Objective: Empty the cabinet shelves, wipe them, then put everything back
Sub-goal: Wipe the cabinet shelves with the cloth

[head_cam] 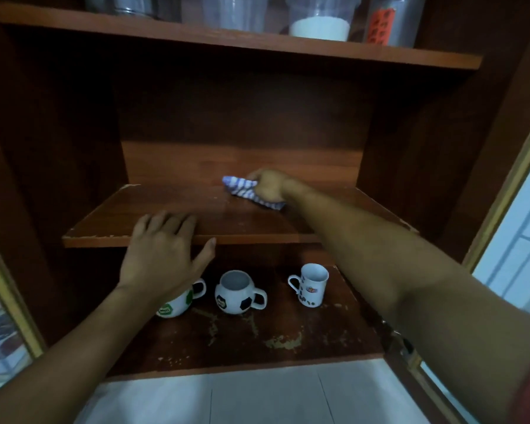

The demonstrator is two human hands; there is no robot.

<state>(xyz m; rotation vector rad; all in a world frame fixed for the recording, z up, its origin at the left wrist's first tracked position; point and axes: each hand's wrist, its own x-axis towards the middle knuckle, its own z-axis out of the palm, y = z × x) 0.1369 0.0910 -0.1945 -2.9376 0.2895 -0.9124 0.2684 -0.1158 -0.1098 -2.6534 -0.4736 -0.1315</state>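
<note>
A wooden cabinet stands open before me. Its middle shelf (110,221) holds nothing but a blue-and-white striped cloth (239,188). My right hand (268,185) grips that cloth and presses it on the shelf, right of centre and toward the back. My left hand (162,255) rests on the shelf's front edge at the left, fingers laid flat on top and thumb against the edge. On the bottom shelf (288,338) stand three mugs: a football mug (237,293), a white mug with brown spots (311,284), and a green-patterned mug (178,304) partly hidden by my left wrist.
The top shelf (227,38) carries several clear containers, one with white powder (320,26) and one with an orange label (380,26). Open cabinet doors flank both sides, the right door frame (508,191) close to my right arm. The bottom shelf surface is worn. Pale floor tiles (227,399) lie below.
</note>
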